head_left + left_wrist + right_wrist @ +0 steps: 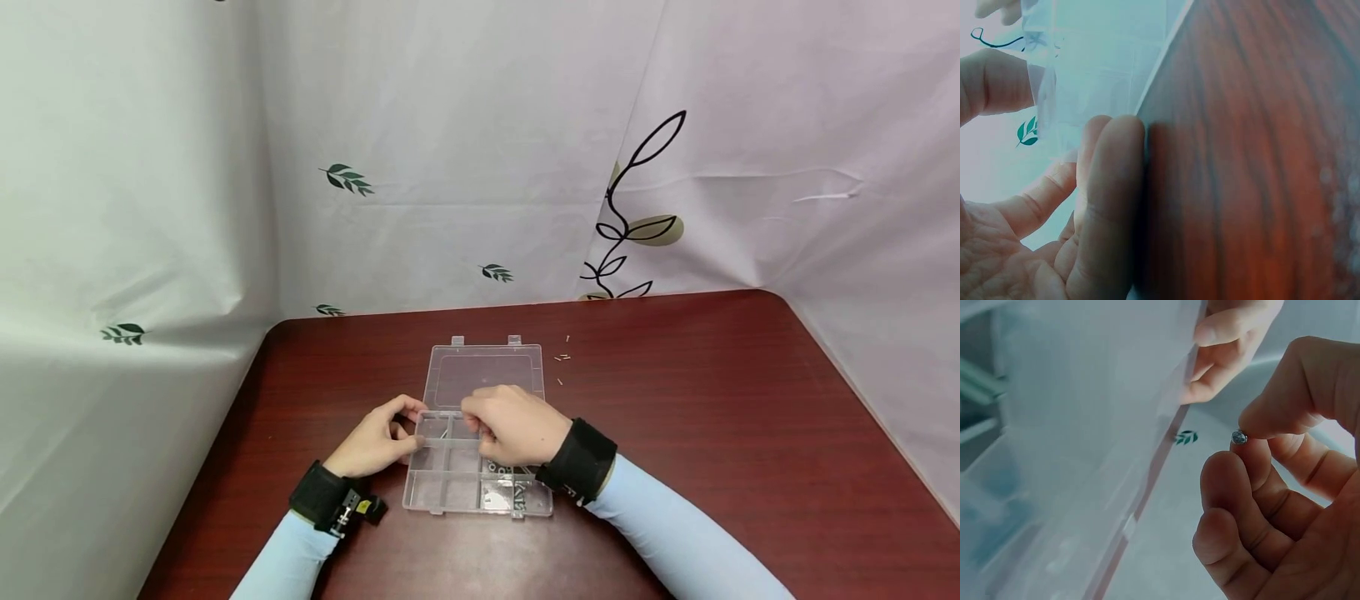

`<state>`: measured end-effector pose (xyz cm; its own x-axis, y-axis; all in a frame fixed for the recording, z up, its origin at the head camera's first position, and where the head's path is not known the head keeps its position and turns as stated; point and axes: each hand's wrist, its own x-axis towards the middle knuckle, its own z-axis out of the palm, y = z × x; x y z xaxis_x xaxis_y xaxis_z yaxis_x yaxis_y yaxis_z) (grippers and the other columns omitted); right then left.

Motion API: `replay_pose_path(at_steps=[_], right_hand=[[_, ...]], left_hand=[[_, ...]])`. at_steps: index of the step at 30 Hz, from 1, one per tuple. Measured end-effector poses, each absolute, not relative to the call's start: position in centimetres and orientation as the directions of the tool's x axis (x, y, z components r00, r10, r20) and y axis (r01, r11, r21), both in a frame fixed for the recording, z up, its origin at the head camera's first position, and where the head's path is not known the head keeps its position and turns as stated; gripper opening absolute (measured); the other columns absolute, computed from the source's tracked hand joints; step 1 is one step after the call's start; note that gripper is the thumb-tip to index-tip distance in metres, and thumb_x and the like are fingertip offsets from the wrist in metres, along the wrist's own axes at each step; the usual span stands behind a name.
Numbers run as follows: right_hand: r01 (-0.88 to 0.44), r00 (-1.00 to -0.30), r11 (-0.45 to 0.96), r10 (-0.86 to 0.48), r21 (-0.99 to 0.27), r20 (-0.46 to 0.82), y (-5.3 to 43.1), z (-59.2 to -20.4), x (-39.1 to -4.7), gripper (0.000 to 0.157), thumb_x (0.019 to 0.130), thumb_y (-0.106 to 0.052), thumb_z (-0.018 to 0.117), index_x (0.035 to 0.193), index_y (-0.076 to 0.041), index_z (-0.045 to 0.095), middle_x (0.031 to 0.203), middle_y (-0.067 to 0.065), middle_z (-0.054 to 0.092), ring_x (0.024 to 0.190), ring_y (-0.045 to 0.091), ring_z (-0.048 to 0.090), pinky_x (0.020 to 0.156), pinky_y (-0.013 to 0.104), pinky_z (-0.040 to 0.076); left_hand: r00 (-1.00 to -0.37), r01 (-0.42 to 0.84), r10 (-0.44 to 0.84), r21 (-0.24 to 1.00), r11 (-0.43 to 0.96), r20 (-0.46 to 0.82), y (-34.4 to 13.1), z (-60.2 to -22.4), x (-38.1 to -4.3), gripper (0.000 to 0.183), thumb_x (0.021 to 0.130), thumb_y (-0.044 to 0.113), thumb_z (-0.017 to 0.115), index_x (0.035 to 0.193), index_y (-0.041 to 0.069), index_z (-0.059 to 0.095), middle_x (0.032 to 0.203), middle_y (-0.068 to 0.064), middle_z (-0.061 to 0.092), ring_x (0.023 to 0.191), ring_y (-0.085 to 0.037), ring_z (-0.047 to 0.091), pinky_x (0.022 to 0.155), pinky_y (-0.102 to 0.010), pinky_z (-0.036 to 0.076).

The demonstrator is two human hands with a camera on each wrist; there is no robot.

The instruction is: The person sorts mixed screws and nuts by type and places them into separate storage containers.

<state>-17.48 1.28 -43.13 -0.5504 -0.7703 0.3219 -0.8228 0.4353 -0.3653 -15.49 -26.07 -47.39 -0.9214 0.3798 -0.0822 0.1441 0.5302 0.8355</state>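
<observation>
A clear plastic compartment box point(426, 492) lies on the table with its lid point(486, 375) folded back away from me. My left hand point(377, 440) grips the box at its left side, thumb near the rim and fingers round the far corner. Over the upper compartments is my right hand point(521, 425). In the right wrist view its thumb and index finger pinch a small screw point(1239, 436), whose round metal head shows; the shank is hidden. A thin metal piece point(444, 433) lies in the far left compartment. Small metal parts point(497, 496) fill some right-hand compartments, partly covered by the right hand.
Several tiny screws point(562, 358) lie loose on the dark red table point(675, 375), just right of the lid. A pale curtain point(465, 167) with leaf prints hangs behind and at the sides of the table.
</observation>
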Motion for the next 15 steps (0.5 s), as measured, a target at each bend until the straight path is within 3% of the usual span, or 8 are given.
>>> replay_pose_path(at_steps=[7,11,15], right_hand=[[-0.841,-0.508,0.385,-0.806,-0.381,0.305,-0.3,-42.7,-17.3,0.018,0.067,-0.005,0.055,0.080,-0.017,0.057,0.075,-0.009,0.048,0.063,0.002,0.043,0.054,0.015,0.034],[-0.836,-0.499,0.383,-0.828,-0.392,0.256,-0.2,-42.7,-17.3,0.023,0.075,-0.015,0.065,0.098,-0.016,0.065,0.089,-0.005,0.059,0.072,0.001,0.048,0.061,0.014,0.040],[-0.826,-0.520,0.402,-0.815,-0.396,0.256,0.8,-42.7,-17.6,0.034,0.078,-0.021,0.068,0.112,-0.015,0.068,0.102,-0.003,0.061,0.076,0.002,0.051,0.068,0.016,0.045]], left_hand=[[-0.919,0.171,0.389,0.820,0.546,-0.067,-26.5,-48.2,-15.8,0.042,0.087,0.018,0.071,0.125,0.009,0.059,0.111,-0.012,0.057,0.063,-0.015,0.056,0.056,-0.026,0.051],[-0.918,0.173,0.390,0.817,0.550,-0.068,-26.7,-48.3,-15.9,0.041,0.087,0.019,0.071,0.125,0.010,0.059,0.111,-0.012,0.057,0.062,-0.015,0.056,0.057,-0.026,0.051],[-0.914,0.178,0.402,0.824,0.537,-0.064,-26.7,-48.4,-15.9,0.041,0.087,0.018,0.071,0.125,0.010,0.058,0.109,-0.011,0.056,0.064,-0.015,0.057,0.057,-0.028,0.052]])
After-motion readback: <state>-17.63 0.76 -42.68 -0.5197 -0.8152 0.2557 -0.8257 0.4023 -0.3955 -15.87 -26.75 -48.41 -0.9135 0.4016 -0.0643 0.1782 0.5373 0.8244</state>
